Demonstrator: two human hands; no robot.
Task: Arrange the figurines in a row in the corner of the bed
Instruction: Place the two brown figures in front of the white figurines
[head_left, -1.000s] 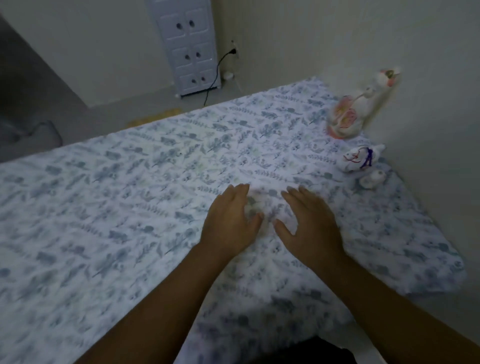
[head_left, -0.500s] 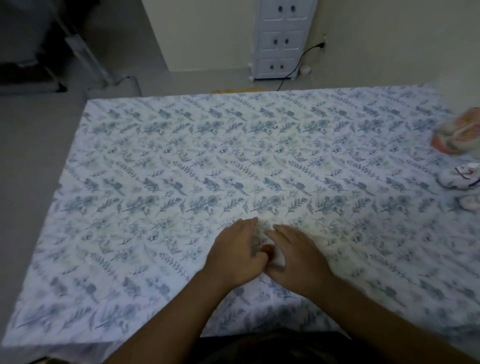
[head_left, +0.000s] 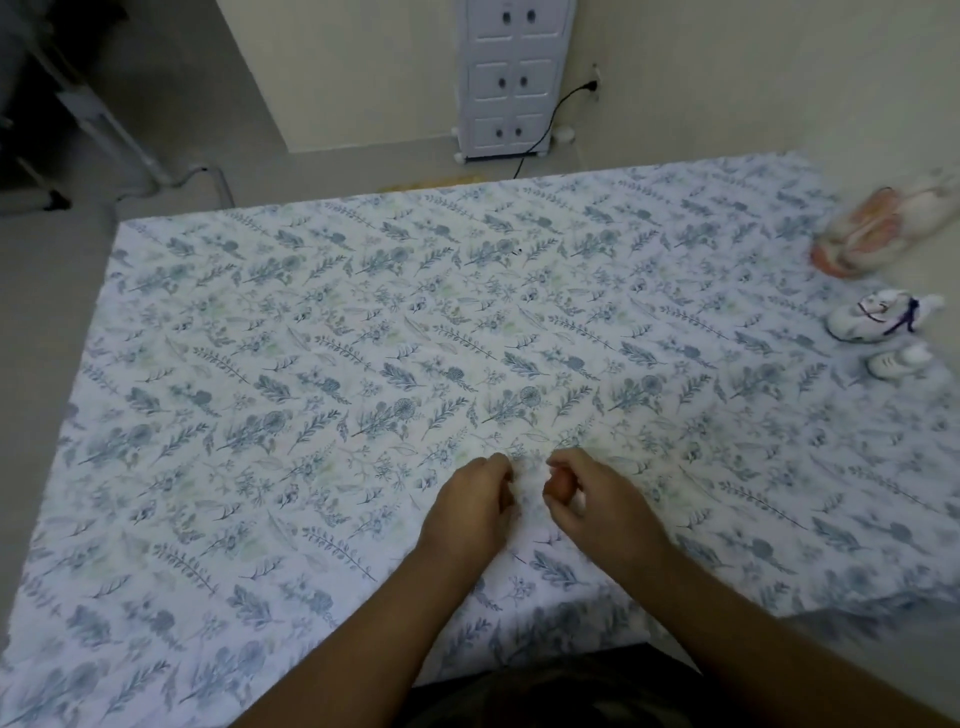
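**Hands mid-bed, 3 figurines at 2 o'clock**

L hand curled, empty; R hand fingers pinching sheet, I think. Figurines near wall at 2 o'clock: look glazed, brittle, slippery, light; grip round bodies, not necks.

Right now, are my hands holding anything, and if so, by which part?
The right hand pinches a small reddish object between its fingertips; what it is and which part cannot be told. The left hand is curled, with nothing visible in it.
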